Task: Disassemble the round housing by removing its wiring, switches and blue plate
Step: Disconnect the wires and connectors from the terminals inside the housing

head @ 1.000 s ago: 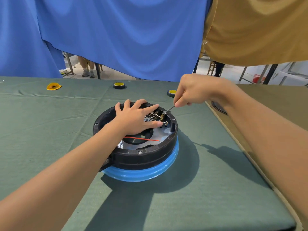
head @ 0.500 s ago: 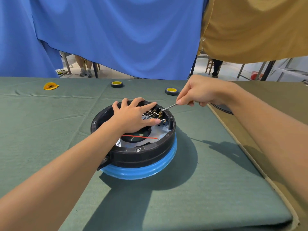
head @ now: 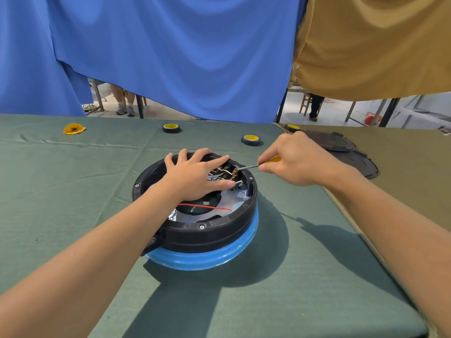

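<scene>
Black and round, the housing sits in the middle of the green table on its blue plate. The left hand lies flat on it, fingers spread. The right hand pinches a screwdriver, its tip at the switches inside.

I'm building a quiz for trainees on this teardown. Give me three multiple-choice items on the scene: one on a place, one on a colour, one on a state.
1. Where is the screwdriver tip?
A) at the terminals inside the housing
B) outside the housing
C) raised clear above it

2. What colour is the wire lying across the housing's near side?
A) green
B) red
C) blue

3. What is the left hand doing?
A) gripping the screwdriver
B) curled in a fist
C) resting flat on the housing, fingers spread

Key: 1 A, the tip meets the terminals by the far rim. 2 B, it shows plainly red. 3 C, its fingers lie spread; the right hand holds the screwdriver.
</scene>
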A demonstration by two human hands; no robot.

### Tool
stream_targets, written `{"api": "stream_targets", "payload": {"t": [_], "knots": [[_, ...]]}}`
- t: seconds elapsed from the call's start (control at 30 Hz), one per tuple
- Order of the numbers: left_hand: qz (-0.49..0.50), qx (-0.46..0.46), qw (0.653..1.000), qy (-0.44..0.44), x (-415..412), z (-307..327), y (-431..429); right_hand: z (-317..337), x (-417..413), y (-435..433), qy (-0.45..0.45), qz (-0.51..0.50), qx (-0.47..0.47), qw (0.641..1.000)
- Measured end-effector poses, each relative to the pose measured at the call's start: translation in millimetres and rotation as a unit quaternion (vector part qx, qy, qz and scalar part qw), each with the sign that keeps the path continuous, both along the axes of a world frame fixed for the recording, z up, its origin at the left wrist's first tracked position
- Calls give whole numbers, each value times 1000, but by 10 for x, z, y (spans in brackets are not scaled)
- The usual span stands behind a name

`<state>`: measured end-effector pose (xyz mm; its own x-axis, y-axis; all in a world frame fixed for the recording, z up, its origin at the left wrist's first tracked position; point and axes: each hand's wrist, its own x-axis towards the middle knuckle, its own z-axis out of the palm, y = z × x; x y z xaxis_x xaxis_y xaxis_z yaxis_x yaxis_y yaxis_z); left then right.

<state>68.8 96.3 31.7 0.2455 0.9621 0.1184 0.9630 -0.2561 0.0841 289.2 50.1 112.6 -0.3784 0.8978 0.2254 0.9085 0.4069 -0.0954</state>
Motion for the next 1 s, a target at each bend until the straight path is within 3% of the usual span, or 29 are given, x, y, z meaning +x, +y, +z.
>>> {"api": "stream_targets", "payload": {"t": [0.17, 0.33, 0.43, 0.5, 0.63, 0.73, 0.8, 0.9, 1.0], "knots": [[-1, -2, 1000, 3, 4, 5, -12, -69, -28, -72, -2, 0, 16, 1000], [1, 0, 1000, -2, 3, 6, -17, -169, -99, -156, -111, 4, 61, 992], [0, -2, 1000, 0, 5, 9, -24, -198, -137, -153, -129, 7, 65, 990], [1, -4, 1000, 0, 6, 13, -24, -159, -114, -123, -84, 14, 42, 995], [-2, -4, 1000, 6, 7, 10, -13, -62, 8, 24, 89, -17, -61, 994], [-3, -4, 1000, 8, -1, 13, -2, -100, 117, 171, 280, -79, -208, 934], [-4, -3, 1000, 5, -3, 8, 1, -140, 152, 234, 347, -100, -265, 894], [-3, -3, 1000, 0, -10, -3, 8, -177, 141, 251, 340, -95, -262, 898], [-2, 0, 1000, -1, -12, -14, 16, -124, 116, 226, 244, -79, -178, 950]]}}
